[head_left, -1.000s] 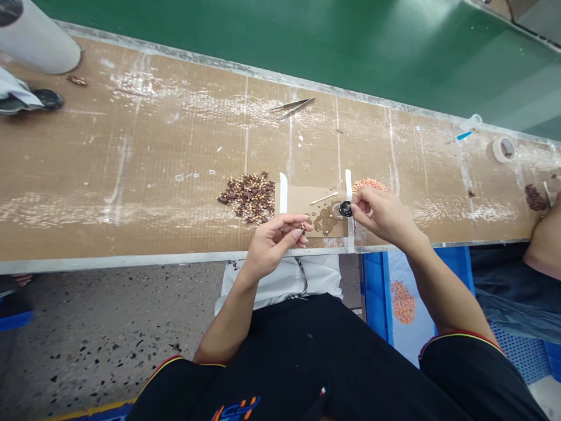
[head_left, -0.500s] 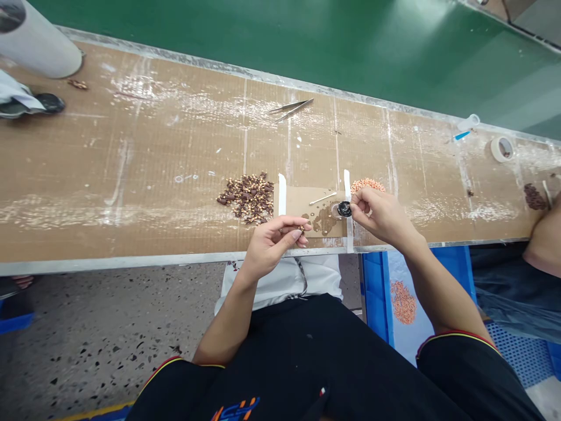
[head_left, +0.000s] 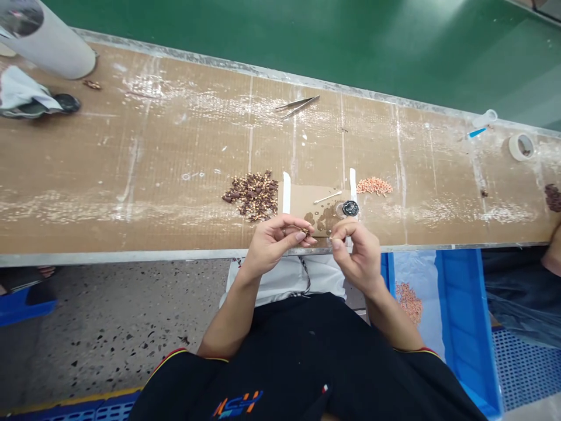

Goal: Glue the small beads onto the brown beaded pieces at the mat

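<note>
My left hand (head_left: 278, 242) is closed, with a small brown-and-gold part (head_left: 305, 232) pinched at its fingertips. Facing it, my right hand (head_left: 358, 254) pinches something tiny and pale, too small to name. Both hands are over the table's near edge, a short gap apart. Just beyond them lies a cardboard piece (head_left: 302, 199) with dark wet spots, between two white tape strips. On it rests a cotton swab (head_left: 327, 197). A small round black-topped container (head_left: 350, 208) stands above my right hand. Left of the cardboard is a pile of brown-and-gold parts (head_left: 252, 196); to the right, small orange pieces (head_left: 374, 186).
Tweezers (head_left: 298, 106) lie farther back on the cardboard-covered table (head_left: 184, 152). A tape roll (head_left: 521, 147) and a blue-handled tool (head_left: 477, 133) are at right, a white cylinder (head_left: 65, 49) at far left. A blue crate (head_left: 462, 316) stands below; another person's arm (head_left: 553, 254) shows at right.
My right hand has moved from beside the black-topped container toward me and left, near my left hand. The left hand stays nearly in place. The view has shifted slightly.
</note>
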### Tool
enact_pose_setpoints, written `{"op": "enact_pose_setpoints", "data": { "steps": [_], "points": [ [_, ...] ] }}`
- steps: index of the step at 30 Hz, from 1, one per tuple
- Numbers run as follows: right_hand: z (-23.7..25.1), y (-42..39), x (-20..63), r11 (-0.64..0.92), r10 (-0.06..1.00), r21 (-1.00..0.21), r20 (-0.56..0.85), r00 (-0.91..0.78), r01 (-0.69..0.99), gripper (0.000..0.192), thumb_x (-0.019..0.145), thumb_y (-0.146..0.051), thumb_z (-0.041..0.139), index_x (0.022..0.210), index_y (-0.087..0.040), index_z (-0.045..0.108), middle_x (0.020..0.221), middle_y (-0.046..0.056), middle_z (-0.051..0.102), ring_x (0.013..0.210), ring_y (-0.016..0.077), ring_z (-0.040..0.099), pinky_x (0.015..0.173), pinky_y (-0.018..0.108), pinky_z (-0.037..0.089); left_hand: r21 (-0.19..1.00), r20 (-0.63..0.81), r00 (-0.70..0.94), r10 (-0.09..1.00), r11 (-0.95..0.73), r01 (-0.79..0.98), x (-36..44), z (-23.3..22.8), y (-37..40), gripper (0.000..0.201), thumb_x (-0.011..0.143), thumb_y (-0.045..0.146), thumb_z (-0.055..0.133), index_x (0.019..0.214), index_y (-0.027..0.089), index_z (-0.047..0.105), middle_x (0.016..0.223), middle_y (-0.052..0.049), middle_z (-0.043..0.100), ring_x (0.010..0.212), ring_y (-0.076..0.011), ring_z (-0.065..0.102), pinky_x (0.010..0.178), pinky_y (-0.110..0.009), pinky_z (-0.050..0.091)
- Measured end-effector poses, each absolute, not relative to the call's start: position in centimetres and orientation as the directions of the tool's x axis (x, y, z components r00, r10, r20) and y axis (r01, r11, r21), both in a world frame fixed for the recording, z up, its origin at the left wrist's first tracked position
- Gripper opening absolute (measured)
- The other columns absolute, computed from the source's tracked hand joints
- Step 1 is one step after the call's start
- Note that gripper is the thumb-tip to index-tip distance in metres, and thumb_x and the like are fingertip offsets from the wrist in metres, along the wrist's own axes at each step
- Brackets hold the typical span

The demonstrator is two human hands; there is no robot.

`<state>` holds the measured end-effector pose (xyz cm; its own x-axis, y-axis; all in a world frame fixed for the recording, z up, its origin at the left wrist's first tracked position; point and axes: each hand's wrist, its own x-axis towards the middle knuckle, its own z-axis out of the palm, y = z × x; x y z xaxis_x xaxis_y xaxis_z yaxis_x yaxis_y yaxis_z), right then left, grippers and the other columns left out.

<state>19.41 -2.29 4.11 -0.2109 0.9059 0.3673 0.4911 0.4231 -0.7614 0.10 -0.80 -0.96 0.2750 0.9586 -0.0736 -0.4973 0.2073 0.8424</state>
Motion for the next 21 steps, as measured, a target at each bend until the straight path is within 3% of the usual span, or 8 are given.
{"op": "enact_pose_setpoints", "data": {
  "steps": [6,15,21],
  "points": [
    [2.9,-2.5,16.9,0.457,0.889,-0.782,0.423,-0.178,0.424,0.014,0.102,-0.023,0.057,0.089,-0.026,0.054,0.083,0.001,0.066,0.073,0.0166,0.063,0.065,0.031,0.049,0.849,-0.058,0.289,0.956,0.199,-0.489,0.1,-0.8,-0.7,0.024,0.081,0.035,0.093,0.091,0.017,0.083,0.084,-0.006,0.083,0.067,-0.0155,0.079,0.064,-0.022,0.067],
    [2.3,-2.2,16.3,0.424,0.903,-0.796,0.405,-0.141,0.432,0.015,0.100,-0.017,0.059,0.088,-0.025,0.054,0.081,-0.001,0.063,0.071,0.0147,0.058,0.063,0.030,0.045,0.849,-0.082,0.241,0.967,0.195,-0.490,0.3,-0.8,-0.7,0.029,0.077,0.040,0.095,0.091,0.017,0.083,0.082,-0.006,0.080,0.069,-0.0149,0.077,0.064,-0.022,0.066],
    [2.0,-2.2,16.2,0.427,0.903,-0.810,0.406,-0.140,0.402,0.013,0.100,-0.019,0.058,0.089,-0.025,0.055,0.081,0.000,0.063,0.071,0.0155,0.058,0.063,0.030,0.045,0.850,-0.010,0.259,0.966,0.144,-0.506,0.2,-0.8,-0.5,0.018,0.081,0.031,0.093,0.090,0.018,0.084,0.085,-0.004,0.077,0.065,-0.0113,0.073,0.060,-0.019,0.063]
  ]
}}
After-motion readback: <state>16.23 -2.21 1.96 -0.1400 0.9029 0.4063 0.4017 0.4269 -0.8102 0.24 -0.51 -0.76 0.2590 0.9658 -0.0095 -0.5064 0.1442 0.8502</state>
